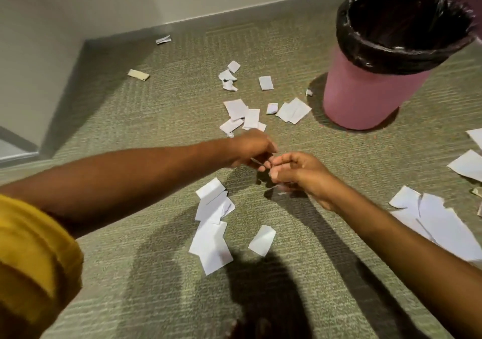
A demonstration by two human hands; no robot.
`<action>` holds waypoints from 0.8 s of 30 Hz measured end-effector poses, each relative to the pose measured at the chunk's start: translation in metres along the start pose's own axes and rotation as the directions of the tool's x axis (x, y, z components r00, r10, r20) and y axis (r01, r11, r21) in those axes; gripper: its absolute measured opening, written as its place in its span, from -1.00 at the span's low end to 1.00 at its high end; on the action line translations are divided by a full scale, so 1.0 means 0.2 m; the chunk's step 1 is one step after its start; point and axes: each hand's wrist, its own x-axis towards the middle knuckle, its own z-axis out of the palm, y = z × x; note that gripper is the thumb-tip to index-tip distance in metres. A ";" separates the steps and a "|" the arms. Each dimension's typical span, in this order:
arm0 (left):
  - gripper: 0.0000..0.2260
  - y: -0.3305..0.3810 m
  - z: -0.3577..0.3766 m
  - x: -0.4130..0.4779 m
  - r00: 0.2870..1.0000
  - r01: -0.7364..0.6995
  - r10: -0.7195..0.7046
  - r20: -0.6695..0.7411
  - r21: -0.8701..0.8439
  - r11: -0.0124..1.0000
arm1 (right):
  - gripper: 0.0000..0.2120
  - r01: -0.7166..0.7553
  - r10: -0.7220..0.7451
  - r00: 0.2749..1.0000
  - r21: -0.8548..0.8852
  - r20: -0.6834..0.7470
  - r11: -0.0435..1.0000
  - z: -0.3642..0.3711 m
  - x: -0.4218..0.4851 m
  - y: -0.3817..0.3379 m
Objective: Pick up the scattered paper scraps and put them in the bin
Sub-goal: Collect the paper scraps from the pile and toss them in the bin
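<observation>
White paper scraps (211, 237) are lying on the grey-green carpeted floor (156, 135), from well left of the pink round plastic bin with a black liner (365, 96) to just beside it. Left of the bin, the left grip (250, 148) is pinching a thin white paper scrap (257, 162). The right grip (300, 174) is curling onto its other end. Judging by the litter, most of the clearing is still waiting.

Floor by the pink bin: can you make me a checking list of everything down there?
Surface: green carpet, shadowed near the arms.
Job's things: white paper scraps scattered; pink bin upright, with black liner.
Clutter: tan folded piece near the wall.
Grips: left hand pinches a thin scrap; right hand fingers curled at it, hold unclear.
Cables: nothing seen.
Surroundings: pale wall, grey skirting.
</observation>
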 end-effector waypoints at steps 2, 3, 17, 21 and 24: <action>-0.84 -0.14 0.00 -0.03 0.999 0.023 -0.020 -0.027 0.119 0.993 | -0.62 0.032 -0.011 0.995 -0.209 0.100 0.977 0.07 0.00 0.08; -0.83 -0.20 0.00 -0.05 0.999 0.040 -0.033 -0.043 0.181 0.983 | -0.61 0.066 -0.018 0.987 -0.305 0.158 0.950 0.10 -0.01 0.11; -0.74 -0.70 -0.09 -0.41 0.939 0.247 -0.094 -0.331 0.459 0.853 | -0.75 0.493 -0.114 0.870 -0.838 0.480 0.234 0.33 -0.06 0.47; -0.51 -0.81 -0.11 -0.49 0.918 0.319 -0.197 -0.343 0.347 0.882 | -0.80 0.342 -0.069 0.935 -0.832 0.348 0.436 0.36 -0.05 0.45; -0.53 -0.85 -0.08 -0.55 0.909 0.382 -0.286 -0.303 0.333 0.862 | -0.83 0.265 -0.050 0.957 -0.794 0.285 0.547 0.40 -0.05 0.41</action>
